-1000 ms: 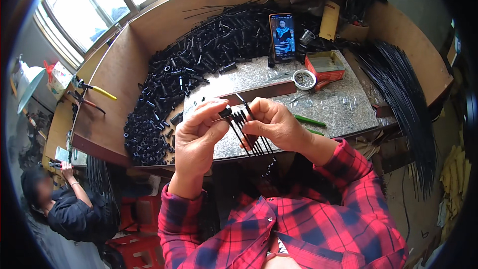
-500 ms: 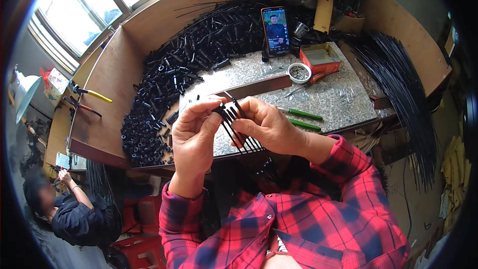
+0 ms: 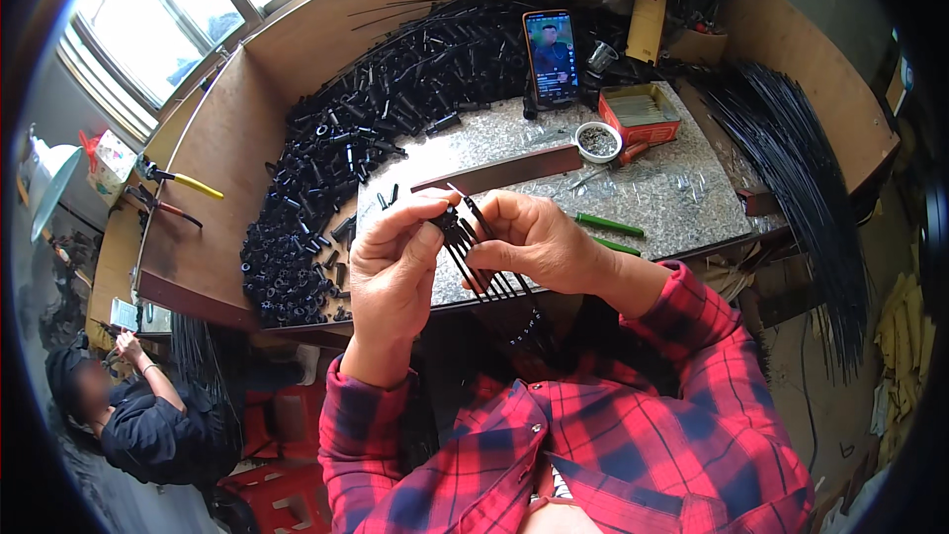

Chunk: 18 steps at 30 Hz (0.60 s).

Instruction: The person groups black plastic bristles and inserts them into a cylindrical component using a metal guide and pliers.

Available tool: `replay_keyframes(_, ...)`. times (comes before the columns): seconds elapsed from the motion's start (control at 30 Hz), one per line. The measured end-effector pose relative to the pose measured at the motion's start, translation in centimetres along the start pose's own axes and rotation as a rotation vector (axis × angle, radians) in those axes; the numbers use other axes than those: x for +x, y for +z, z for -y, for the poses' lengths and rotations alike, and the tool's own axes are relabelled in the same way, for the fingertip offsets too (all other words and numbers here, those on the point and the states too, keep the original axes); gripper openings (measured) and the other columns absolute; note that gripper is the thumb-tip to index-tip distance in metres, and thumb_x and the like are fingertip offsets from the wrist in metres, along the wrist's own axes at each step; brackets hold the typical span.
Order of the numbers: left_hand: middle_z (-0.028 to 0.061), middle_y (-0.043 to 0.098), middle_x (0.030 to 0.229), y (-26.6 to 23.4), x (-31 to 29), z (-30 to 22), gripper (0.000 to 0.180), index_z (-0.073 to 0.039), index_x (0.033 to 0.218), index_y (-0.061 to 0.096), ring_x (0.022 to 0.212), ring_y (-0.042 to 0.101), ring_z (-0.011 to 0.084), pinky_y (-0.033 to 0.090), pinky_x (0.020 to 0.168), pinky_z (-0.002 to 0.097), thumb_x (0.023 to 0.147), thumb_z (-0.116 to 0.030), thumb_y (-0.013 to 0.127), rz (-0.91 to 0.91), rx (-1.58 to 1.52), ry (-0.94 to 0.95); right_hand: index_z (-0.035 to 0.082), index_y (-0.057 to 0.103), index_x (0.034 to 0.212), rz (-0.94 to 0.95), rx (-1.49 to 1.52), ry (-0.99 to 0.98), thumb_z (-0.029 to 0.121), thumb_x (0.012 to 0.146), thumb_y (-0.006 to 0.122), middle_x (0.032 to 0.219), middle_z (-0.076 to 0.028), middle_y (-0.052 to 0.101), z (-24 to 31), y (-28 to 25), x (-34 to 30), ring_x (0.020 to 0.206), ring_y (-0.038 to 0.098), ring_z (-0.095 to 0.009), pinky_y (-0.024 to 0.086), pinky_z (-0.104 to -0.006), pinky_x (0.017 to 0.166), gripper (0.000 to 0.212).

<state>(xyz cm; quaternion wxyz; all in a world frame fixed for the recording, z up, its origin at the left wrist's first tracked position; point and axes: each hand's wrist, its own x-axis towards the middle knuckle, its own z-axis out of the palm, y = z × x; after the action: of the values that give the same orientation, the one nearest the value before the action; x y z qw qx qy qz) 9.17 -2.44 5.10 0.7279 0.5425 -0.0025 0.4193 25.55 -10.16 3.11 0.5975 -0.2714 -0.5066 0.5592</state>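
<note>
Both hands are raised over the front edge of the workbench, around a fanned row of thin black rods [image 3: 491, 287]. My left hand [image 3: 393, 272] pinches the rods' upper ends between thumb and fingertips. Close beside it, my right hand [image 3: 539, 245] is closed on the same row, thumb in front and fingers curled behind. One rod near the right fingertips rises above the others, with a thin pale tip. The rods hang down toward my lap, where small white marks show on dark material. My fingers hide how the upper ends join.
Heaped black tubes and rings [image 3: 326, 178] cover the bench's left and back. A phone [image 3: 552, 57] stands behind the stone slab [image 3: 455, 153], which bears a metal bar [image 3: 499, 170], a white cup [image 3: 597, 142], a red box [image 3: 641, 117] and green-handled tools [image 3: 610, 224]. Long black rods [image 3: 791, 168] lie right; a person [image 3: 163, 425] sits left.
My hands keep their hold on the rods, with only a small shift of the right fingers and the raised rod. The phone's picture differs, and the whole view has moved slightly.
</note>
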Motion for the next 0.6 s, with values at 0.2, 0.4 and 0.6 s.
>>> replay_keyframes(0.2, 0.0185, 0.059, 0.118, -0.7, 0.1, 0.3, 0.023, 0.003, 0.112, 0.060, 0.113, 0.055, 0.0231, 0.043, 0.097, 0.0334, 0.090, 0.003, 0.054, 0.052, -0.008, 0.033, -0.001, 0.047, 0.108, 0.024, -0.012, 0.025, 0.008, 0.095, 0.053, 0.090, -0.006, 0.059, -0.1, -0.2, -0.1, 0.081, 0.063, -0.014, 0.053, -0.0287, 0.073, 0.016)
replay_keyframes(0.4, 0.0190, 0.056, 0.123, -0.5, -0.2, 0.2, 0.025, 0.004, 0.114, 0.060, 0.116, 0.053, 0.0240, 0.040, 0.101, 0.0353, 0.089, 0.002, 0.055, 0.005, -0.077, -0.034, -0.003, 0.050, 0.102, 0.045, 0.055, -0.003, 0.009, 0.096, 0.053, 0.083, -0.007, 0.060, -0.2, -0.1, 0.1, 0.072, 0.060, -0.011, 0.051, -0.0261, 0.066, 0.015)
replay_keyframes(0.6, 0.0183, 0.043, 0.138, -0.1, 0.4, -0.1, 0.029, 0.004, 0.116, 0.059, 0.127, 0.043, 0.0253, 0.035, 0.105, 0.0377, 0.088, -0.002, 0.058, 0.061, 0.011, -0.021, -0.002, 0.051, 0.103, 0.097, 0.049, 0.050, 0.010, 0.096, 0.052, 0.082, -0.006, 0.060, 0.0, -0.8, 0.5, 0.073, 0.061, -0.012, 0.051, -0.0271, 0.067, 0.015)
